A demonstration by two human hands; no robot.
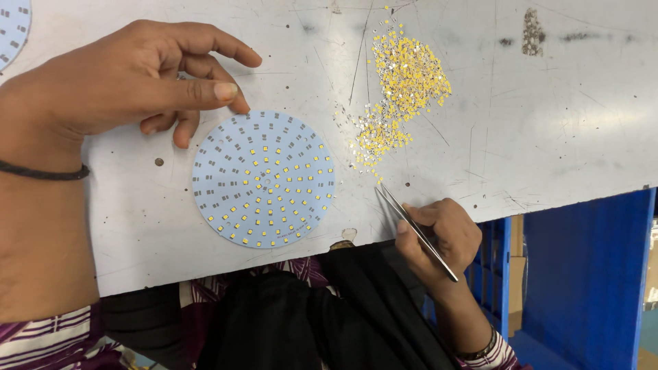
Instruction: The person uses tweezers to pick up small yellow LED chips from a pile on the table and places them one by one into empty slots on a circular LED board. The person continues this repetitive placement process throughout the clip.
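The right hand (439,236) holds thin metal tweezers (415,229) pinched between its fingers, low and right of the middle of the frame. The tweezer tips point up and left, just below the loose pile of tiny yellow chips (401,89) that lies in the upper middle. The tips look almost closed, and I cannot tell if a chip sits between them.

The left hand (130,79) is in the upper left. Its fingers are spread and bent, and the thumb and fingertips touch the top left edge of the round blue board (264,178), holding it flat on the grey table (548,123).

It looks like the step of picking one chip and setting it on the board. The next move, I think, needs a very soft pinch on one chip only, then a careful drop onto a bare grey spot.

The board is a flat, pale blue circle, left of the middle of the frame. Rings of little pads cover it. Many pads in the middle and lower part hold yellow chips. Pads near the top and left edge are bare and grey
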